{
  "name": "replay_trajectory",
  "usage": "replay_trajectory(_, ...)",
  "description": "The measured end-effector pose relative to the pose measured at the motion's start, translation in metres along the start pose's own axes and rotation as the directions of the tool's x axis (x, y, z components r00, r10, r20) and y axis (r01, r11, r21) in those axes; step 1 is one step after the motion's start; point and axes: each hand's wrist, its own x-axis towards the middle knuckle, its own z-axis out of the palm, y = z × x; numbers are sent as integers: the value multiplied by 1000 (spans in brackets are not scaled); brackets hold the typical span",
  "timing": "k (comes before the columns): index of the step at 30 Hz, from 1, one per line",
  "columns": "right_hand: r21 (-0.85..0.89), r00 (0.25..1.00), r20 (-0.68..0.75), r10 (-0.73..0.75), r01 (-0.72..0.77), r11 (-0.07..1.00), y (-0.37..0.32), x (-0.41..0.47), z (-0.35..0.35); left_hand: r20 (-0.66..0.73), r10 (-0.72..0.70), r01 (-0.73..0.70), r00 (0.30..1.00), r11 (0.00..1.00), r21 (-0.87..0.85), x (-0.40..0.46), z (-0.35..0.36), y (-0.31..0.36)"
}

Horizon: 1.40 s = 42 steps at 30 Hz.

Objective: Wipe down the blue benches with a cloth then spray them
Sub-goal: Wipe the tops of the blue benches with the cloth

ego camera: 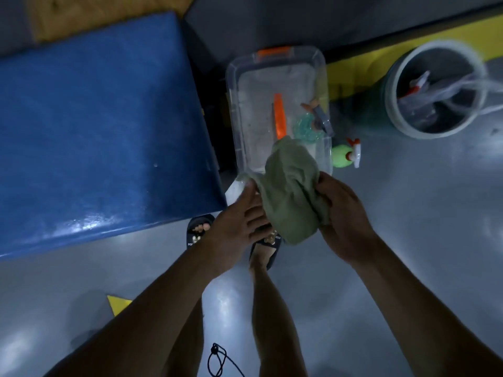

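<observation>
A green cloth (pixel 291 191) hangs bunched between my hands above the near end of a clear plastic bin (pixel 275 66). My right hand (pixel 343 221) grips the cloth's right side with curled fingers. My left hand (pixel 239 221) lies against the cloth's left side with straight fingers. The blue bench (pixel 95 131) fills the left of the view, its near edge shining wet. A green spray bottle (pixel 345 155) with a white and orange head lies on the floor right of the bin.
The bin holds an orange tool (pixel 280 118) and a teal spray bottle (pixel 307 126). A round bucket (pixel 435 85) with a bottle and tubing stands at the far right. Yellow floor marking (pixel 353 74) runs behind. My sandalled feet (pixel 198 229) stand beside the bench corner.
</observation>
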Motion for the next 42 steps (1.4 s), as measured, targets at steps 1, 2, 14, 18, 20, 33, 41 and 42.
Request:
replay_trajectory(1, 19, 1000, 21, -9, 9, 1000, -5, -10, 5, 57, -9, 15, 998, 994, -106, -8, 1, 5)
replay_trajectory(2, 18, 999, 40, -27, 26, 999, -10, -19, 10, 105, 15, 6, 994, 980, -200, -15, 1, 10)
replay_trajectory(14, -458, 965, -78, -250, 188, 869, -18, -59, 47, -354, 503, -463, 789, 864, 198, -69, 10, 10)
replay_trajectory(18, -438, 961, -93, -259, 194, 878, -16, -69, 66, -379, 408, -409, 831, 909, 81, -80, 1, 14)
replay_trajectory(20, -379, 971, -66, -230, 188, 906, -16, -75, 74, -363, 275, -321, 890, 945, -70, -82, -10, 16)
replay_trajectory(33, -312, 992, 87, -94, 116, 943, -4, -80, 121, -47, 263, -264, 964, 914, -308, -109, -75, -2)
replay_trajectory(41, -143, 968, 218, 121, -91, 986, 25, -90, 184, -163, 267, -296, 950, 935, -195, -137, -135, 1)
replay_trajectory(42, -152, 980, 180, 87, -60, 987, 30, -92, 192, -172, 263, -293, 949, 940, -177, -140, -143, 1)
